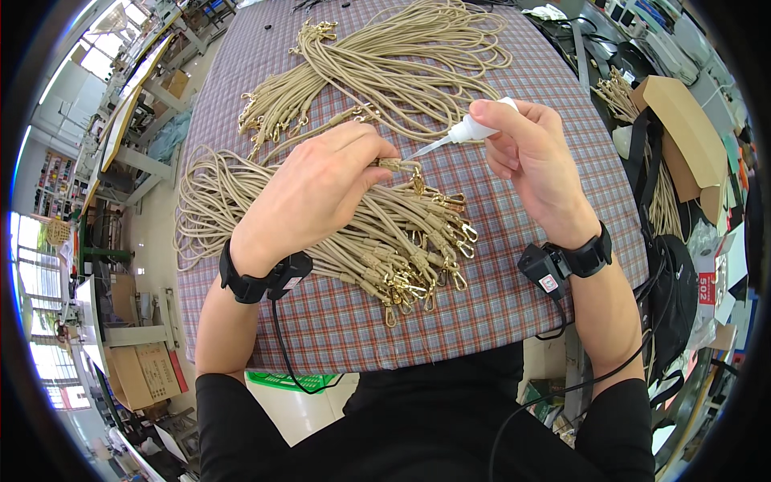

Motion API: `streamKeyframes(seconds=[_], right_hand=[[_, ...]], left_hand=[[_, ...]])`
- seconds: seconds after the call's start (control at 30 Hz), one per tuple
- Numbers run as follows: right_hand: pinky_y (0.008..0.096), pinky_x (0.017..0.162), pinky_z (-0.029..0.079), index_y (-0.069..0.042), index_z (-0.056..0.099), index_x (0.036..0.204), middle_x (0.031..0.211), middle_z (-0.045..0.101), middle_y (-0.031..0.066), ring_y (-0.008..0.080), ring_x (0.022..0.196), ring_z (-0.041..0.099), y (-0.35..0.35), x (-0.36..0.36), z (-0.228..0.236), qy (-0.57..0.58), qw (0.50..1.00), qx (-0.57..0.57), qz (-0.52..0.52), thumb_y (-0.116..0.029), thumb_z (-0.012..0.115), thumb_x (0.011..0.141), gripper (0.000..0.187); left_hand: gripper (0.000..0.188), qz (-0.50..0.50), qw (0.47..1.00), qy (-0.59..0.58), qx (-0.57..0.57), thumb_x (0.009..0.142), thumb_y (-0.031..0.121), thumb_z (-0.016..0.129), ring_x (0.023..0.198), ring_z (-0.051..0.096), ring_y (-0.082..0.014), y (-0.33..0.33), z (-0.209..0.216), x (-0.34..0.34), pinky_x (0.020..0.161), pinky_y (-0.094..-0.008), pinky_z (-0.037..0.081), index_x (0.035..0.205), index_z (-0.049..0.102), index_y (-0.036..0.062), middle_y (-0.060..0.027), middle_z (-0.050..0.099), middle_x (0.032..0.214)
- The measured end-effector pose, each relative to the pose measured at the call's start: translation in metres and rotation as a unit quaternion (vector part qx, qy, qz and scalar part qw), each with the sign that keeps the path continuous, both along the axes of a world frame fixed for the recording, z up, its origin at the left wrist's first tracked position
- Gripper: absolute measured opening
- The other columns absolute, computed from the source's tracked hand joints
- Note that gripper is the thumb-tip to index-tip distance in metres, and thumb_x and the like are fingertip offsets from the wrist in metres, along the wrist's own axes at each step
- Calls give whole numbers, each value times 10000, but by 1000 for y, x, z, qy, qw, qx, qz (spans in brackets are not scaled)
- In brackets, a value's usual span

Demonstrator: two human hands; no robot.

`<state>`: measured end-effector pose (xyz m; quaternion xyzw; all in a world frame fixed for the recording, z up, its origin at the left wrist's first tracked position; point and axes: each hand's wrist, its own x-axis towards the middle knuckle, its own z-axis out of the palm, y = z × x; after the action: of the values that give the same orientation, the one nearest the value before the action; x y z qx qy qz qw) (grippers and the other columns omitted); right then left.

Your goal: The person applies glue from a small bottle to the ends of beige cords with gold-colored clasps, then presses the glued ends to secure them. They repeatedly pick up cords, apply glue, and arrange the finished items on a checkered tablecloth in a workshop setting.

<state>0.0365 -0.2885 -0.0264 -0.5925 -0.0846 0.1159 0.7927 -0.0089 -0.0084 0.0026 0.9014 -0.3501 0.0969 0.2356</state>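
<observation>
Head view: over the near cord bundle (377, 229), the left hand (317, 181) pinches a beige cord end (390, 164) bearing a gold clasp (418, 181) between thumb and fingers; at the bundle's upper right, the right hand (530, 153) clamps its fingers on a white bottle (474, 128), nozzle (434, 147) toward the cord end.

I'm holding a sm. white bottle (472, 129), its translucent, tapered nozzle (434, 146) pointing down & L, tip sitting right by the end of a beige cord (393, 164), contact unclear. I'm pinching that cord approx. horiz., w/ a gold-coloured metal clip (418, 183) dangling at its R end.
</observation>
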Motion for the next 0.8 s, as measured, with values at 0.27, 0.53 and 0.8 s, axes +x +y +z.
streamKeyframes(seconds=[0.27,0.53,0.8], right_hand=[[246,484,328,4,805,943,627,573,-77,4,498,373,1,0,0,-9,1000,7,3,-249,834,1020,266],[242,493,327,-1,808,956,627,564,-86,-2,504,367,0,1,-2,0,1000,8,8,-256,829,1020,264],[283,540,290,-52,753,955,612,386,-115,35,530,310,-6,6,2,25,996,59,-55,-299,783,1001,253]], left_hand=[[192,-2,1000,4,7,977,6,746,975,698,-403,1,0,-1,862,-461,561,1159,689,-14,-177,693,1037],[189,-6,1000,1,8,978,18,755,956,690,-398,1,-1,0,847,-462,556,1153,692,-11,-175,685,1019],[203,-35,999,16,9,966,27,778,950,689,-388,2,0,-2,838,-462,559,1148,693,-6,-159,693,1015]])
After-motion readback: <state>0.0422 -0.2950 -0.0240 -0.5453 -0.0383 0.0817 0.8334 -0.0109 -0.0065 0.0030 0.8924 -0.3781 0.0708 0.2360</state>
